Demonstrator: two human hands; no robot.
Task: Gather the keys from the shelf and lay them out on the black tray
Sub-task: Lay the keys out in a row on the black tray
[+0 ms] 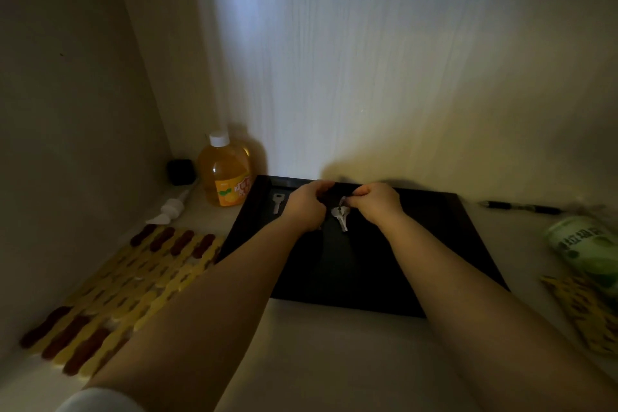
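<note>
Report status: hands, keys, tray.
Right hand pinching key bunch over tray; left hand closed beside it, contents unseen. One key laid out. Nothing blocking.

Shiny metal keys (341,216) hang over a smooth, matt black tray (384,264).

key (277,203) on tray (434,244) — bottle (224,174) left

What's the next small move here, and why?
Probably work one key off the key bunch and lay it beside the single key. Right hand pinches the bunch's ring over the black tray; left hand is closed alongside it.
</note>
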